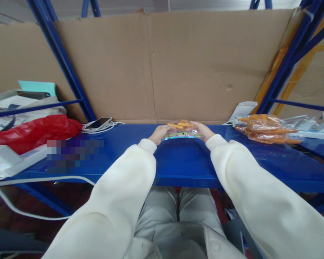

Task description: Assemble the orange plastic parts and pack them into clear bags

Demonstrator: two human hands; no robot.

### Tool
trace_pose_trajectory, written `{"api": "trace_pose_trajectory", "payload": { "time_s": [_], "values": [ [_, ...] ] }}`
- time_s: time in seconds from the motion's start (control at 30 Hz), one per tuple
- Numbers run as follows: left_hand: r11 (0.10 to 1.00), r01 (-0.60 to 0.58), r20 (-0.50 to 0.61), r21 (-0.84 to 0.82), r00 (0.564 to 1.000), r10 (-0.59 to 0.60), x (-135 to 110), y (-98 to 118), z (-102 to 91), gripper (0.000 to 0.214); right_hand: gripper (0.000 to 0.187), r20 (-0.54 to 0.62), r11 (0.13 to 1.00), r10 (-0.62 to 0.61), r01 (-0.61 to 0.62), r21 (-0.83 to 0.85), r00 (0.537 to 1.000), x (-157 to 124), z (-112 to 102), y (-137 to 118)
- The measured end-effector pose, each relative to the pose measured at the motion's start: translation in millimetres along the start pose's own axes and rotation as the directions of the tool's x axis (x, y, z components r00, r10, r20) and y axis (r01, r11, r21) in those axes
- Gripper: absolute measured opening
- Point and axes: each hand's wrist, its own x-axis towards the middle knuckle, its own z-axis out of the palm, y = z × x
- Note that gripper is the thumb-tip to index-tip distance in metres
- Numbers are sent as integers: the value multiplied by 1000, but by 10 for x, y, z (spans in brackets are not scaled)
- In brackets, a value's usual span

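Note:
Between my two hands is a clear plastic bag [182, 134] with orange pieces inside and a bright blue and green printed strip along its near edge. My left hand [160, 133] grips its left side, fingers partly hidden by the bag. On the right side my right hand [203, 131] holds it in the same way. The bag is at the blue shelf top, near the cardboard; I cannot tell whether it rests on the surface. What the orange pieces are is too small to make out.
Clear bags of orange items [267, 128] lie at the right, beside white objects. A phone [98, 123] and coiled white cable sit at the back left. Further left is a red plastic bag [40, 132]. Cardboard [178, 68] closes off the back; blue posts [67, 64] flank it.

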Motion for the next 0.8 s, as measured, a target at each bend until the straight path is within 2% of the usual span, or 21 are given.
{"api": "trace_pose_trajectory", "payload": {
  "time_s": [0.1, 0.27, 0.4, 0.63, 0.8],
  "values": [
    [998, -55, 21, -4, 998, 55, -4, 7, -5, 17, 25, -31, 1000, -15, 15, 13, 999, 38, -8, 35],
    [984, -143, 36, -104, 988, 148, -76, 77, 32, 17, 22, -151, 978, -204, 207, 6, 967, 74, 31, 65],
    [976, -155, 21, -151, 987, 160, -112, 127, 62, 19, 26, -145, 945, -315, 325, 48, 938, 43, 50, 31],
    [978, -191, 25, -89, 981, 194, -48, 93, 20, 23, 27, -105, 951, -307, 300, -73, 946, -6, 34, -6],
    [982, -184, 74, -35, 980, 186, -23, 62, 24, 24, 27, -111, 953, -291, 279, -116, 950, 20, 19, 10]
  ]
}}
